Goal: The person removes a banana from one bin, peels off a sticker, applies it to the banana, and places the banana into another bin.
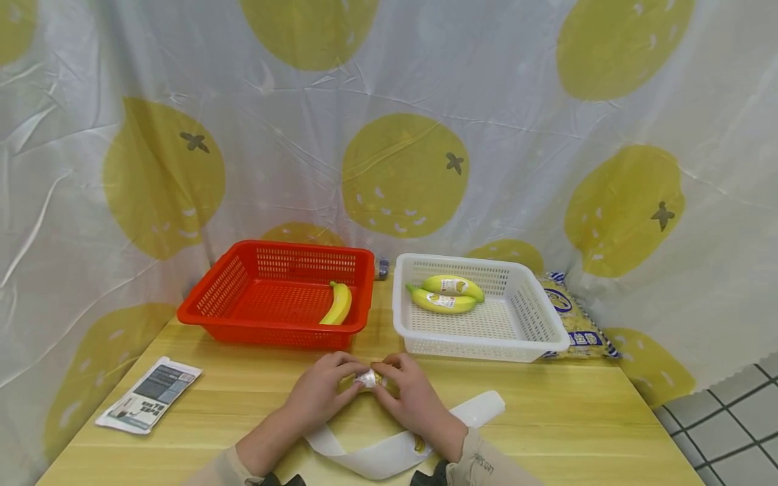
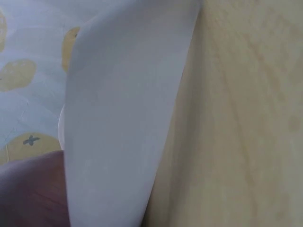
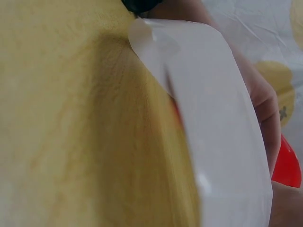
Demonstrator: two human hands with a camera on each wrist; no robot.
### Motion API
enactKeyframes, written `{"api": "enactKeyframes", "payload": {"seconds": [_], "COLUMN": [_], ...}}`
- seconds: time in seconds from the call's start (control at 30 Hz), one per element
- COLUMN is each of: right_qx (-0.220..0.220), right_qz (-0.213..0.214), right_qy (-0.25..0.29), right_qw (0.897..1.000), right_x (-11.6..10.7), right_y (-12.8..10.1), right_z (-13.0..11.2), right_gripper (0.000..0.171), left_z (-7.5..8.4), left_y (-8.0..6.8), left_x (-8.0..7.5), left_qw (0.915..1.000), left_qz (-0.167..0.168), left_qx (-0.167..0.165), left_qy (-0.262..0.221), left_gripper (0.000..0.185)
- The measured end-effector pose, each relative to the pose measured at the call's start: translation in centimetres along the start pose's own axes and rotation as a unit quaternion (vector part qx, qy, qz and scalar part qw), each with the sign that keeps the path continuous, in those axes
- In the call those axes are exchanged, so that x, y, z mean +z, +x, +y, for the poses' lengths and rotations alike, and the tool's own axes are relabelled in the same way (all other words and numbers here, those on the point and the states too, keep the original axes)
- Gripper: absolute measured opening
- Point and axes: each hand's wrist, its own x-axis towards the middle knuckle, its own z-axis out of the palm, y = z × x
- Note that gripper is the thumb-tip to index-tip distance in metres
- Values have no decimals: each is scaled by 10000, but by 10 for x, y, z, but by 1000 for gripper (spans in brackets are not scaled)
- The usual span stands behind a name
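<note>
Both hands meet at the front middle of the wooden table (image 1: pixel 547 418). My left hand (image 1: pixel 322 388) and right hand (image 1: pixel 408 391) curl round a banana (image 1: pixel 369 380) that lies between them; its white sticker label shows in the gap. A curled white backing strip (image 1: pixel 395 452) lies under my wrists and fills much of the left wrist view as a white strip (image 2: pixel 123 118) and of the right wrist view as a white strip (image 3: pixel 213 127). A red basket (image 1: pixel 279 293) holds one banana (image 1: pixel 338 304). A white basket (image 1: pixel 480 307) holds two labelled bananas (image 1: pixel 446 295).
A printed sheet (image 1: pixel 148 394) lies at the table's front left. A yellow and blue packet (image 1: pixel 577 324) sits behind the white basket at the right. A lemon-print curtain (image 1: pixel 401 135) hangs close behind. Tiled floor (image 1: pixel 729 418) shows past the right edge.
</note>
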Motion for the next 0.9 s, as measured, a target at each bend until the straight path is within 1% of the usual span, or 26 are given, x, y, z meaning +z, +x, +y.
{"api": "enactKeyframes", "payload": {"seconds": [0.07, 0.23, 0.33, 0.4, 0.5, 0.67, 0.77, 0.83, 0.9], "right_qx": [29, 283, 417, 505, 683, 1082, 1274, 1431, 1592], "right_qz": [-80, -70, -34, -38, -81, -271, -395, -543, -696], "right_qy": [-78, -150, -12, 125, 308, 432, 415, 385, 342], "right_qw": [9999, 9995, 9991, 9986, 9972, 9928, 9902, 9875, 9842], "right_x": [0, 1, 1, 0, -2, -8, -14, -19, -26], "right_y": [0, 2, 2, 3, 3, 1, 0, -1, -3], "right_z": [-1, -2, -3, -3, -3, -3, -3, -1, 3], "right_gripper": [36, 36, 36, 36, 35, 35, 35, 35, 37], "left_z": [1, 3, 2, 1, 1, 1, 0, -1, -3], "left_y": [0, 2, 3, 3, 3, 2, 1, -1, -3], "left_x": [0, -2, -3, -3, -3, -4, -3, -3, -4], "left_qw": [9999, 9978, 9961, 9955, 9955, 9959, 9954, 9952, 9953], "left_qz": [-119, -378, -415, -381, -299, -180, -204, -237, -199], "left_qx": [-63, -538, -781, -868, -901, -875, -924, -938, -908], "left_qy": [18, 36, -21, -22, -36, -113, -133, -170, -273], "left_gripper": [30, 31, 31, 31, 29, 23, 23, 23, 21]}}
